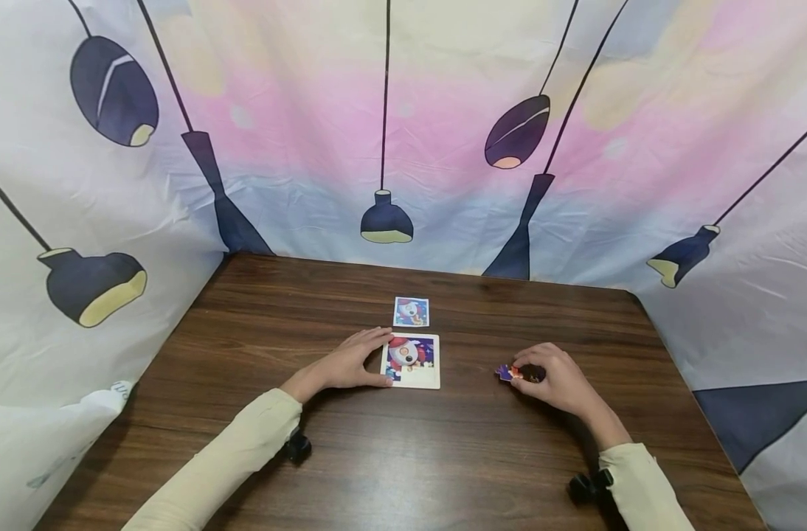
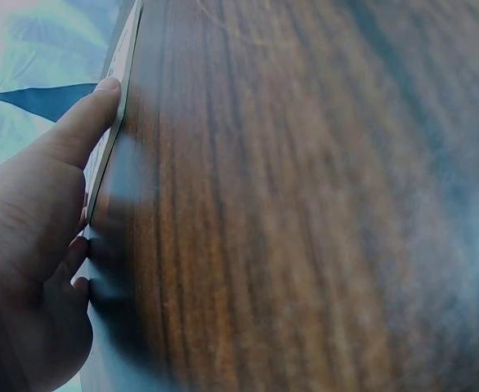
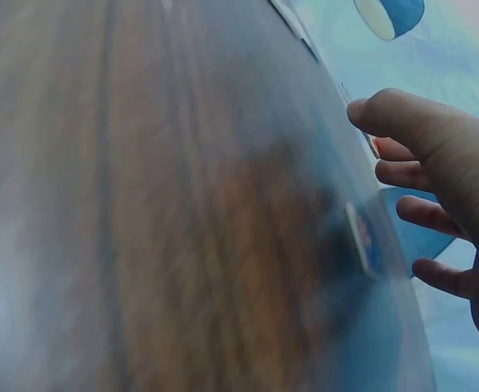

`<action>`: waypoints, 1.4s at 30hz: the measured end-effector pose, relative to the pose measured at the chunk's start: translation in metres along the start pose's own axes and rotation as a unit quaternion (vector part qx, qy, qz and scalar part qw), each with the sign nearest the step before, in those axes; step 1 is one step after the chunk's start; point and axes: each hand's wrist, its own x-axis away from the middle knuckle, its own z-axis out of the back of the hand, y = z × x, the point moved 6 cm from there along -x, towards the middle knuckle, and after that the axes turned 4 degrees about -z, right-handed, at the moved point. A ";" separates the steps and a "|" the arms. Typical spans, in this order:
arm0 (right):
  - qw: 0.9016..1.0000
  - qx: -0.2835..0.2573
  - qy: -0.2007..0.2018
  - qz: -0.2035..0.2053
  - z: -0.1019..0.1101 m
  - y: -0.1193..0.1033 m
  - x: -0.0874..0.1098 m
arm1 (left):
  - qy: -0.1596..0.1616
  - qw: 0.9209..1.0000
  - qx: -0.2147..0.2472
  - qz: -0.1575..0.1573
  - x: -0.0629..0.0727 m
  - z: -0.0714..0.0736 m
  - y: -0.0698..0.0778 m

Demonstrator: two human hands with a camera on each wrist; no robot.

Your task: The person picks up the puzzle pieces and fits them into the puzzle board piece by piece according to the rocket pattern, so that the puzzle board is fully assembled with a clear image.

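A white-framed jigsaw puzzle board (image 1: 426,377) lies on the brown table, its picture of a round red-and-white character partly filled and a pale area at lower right. My left hand (image 1: 350,361) holds its left side, thumb at the near corner and fingers at the far one. In the left wrist view the thumb (image 2: 92,118) lies along the board's edge (image 2: 109,151). To the right, my right hand (image 1: 555,377) pinches a purple-and-orange puzzle piece (image 1: 506,373) between thumb and fingers, low over the table. A second piece (image 1: 535,375) lies beneath that hand, partly hidden.
Just beyond the board is a small square picture card (image 1: 411,312) with a similar character. The wood-grain table (image 1: 377,457) ends at a hanging cloth (image 1: 310,147) printed with lamps, along the back and sides. A black wrist camera (image 1: 299,447) sits at the left cuff.
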 end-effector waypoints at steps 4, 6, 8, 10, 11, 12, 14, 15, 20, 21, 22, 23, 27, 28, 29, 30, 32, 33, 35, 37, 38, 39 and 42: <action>1.000 0.000 0.011 0.012 0.002 -0.008 -0.010 | -0.001 1.000 0.000 0.000 0.000 0.000 0.000; 1.000 0.001 0.014 0.018 0.001 -0.013 -0.015 | -0.001 1.000 0.001 0.001 0.000 0.000 0.000; 0.999 -0.001 0.017 0.027 -0.001 -0.018 -0.019 | 0.000 1.000 0.000 0.001 0.000 0.000 -0.001; 0.999 -0.006 0.019 0.036 -0.003 -0.024 -0.024 | 0.001 1.000 0.001 0.001 0.000 0.000 -0.001; 0.999 -0.008 0.018 0.040 -0.004 -0.026 -0.026 | 0.001 1.000 0.001 0.001 0.000 0.000 -0.001; 0.999 -0.010 0.018 0.045 -0.006 -0.029 -0.029 | 0.002 1.000 0.002 0.001 0.000 0.000 -0.001; 0.999 -0.014 0.014 0.050 -0.009 -0.035 -0.033 | 0.002 1.000 0.001 0.001 0.000 0.000 -0.001; 0.998 -0.017 0.012 0.051 -0.010 -0.038 -0.036 | 0.003 1.000 0.001 0.002 0.000 0.000 -0.001; 0.998 -0.017 -0.003 0.057 -0.020 -0.053 -0.047 | 0.003 1.000 0.002 0.000 0.000 0.000 -0.001; 0.998 -0.018 -0.004 0.058 -0.022 -0.056 -0.049 | 0.003 1.000 0.002 0.000 0.000 0.000 -0.001; 0.998 -0.018 -0.007 0.059 -0.024 -0.059 -0.051 | 0.003 1.000 0.002 0.000 0.000 0.000 -0.001; 0.998 -0.018 -0.008 0.061 -0.026 -0.062 -0.053 | 0.003 1.000 0.001 -0.001 0.000 0.000 -0.001; 0.997 -0.019 -0.012 0.070 -0.033 -0.073 -0.060 | 0.002 1.000 0.000 -0.002 0.000 0.000 -0.001; 0.997 -0.019 -0.013 0.073 -0.035 -0.076 -0.062 | 0.002 1.000 0.001 -0.003 0.000 0.000 -0.001; 0.997 -0.021 -0.015 0.075 -0.037 -0.078 -0.063 | 0.002 1.000 0.001 -0.003 0.000 0.000 -0.001; 0.997 -0.022 -0.016 0.077 -0.039 -0.081 -0.064 | 0.002 1.000 0.001 -0.004 0.000 0.000 -0.001; 0.996 -0.025 -0.020 0.078 -0.042 -0.086 -0.067 | 0.002 1.000 0.001 -0.004 0.000 0.001 -0.001; 0.996 -0.026 -0.023 0.080 -0.044 -0.089 -0.068 | 0.002 1.000 0.001 -0.004 0.000 0.000 -0.001; 0.996 -0.028 -0.030 0.081 -0.048 -0.093 -0.070 | 0.001 1.000 -0.001 -0.003 0.000 0.000 -0.001; 0.995 -0.031 -0.035 0.084 -0.052 -0.097 -0.071 | 0.002 1.000 -0.001 -0.004 0.000 0.000 -0.001; 0.995 -0.031 -0.036 0.088 -0.054 -0.099 -0.072 | 0.002 1.000 -0.001 -0.005 0.000 0.000 -0.001; 0.995 -0.031 -0.035 0.092 -0.056 -0.101 -0.073 | 0.002 1.000 0.000 -0.005 0.001 0.000 0.000; 0.994 -0.031 -0.035 0.102 -0.060 -0.107 -0.074 | 0.004 1.000 0.004 -0.006 0.001 0.001 0.001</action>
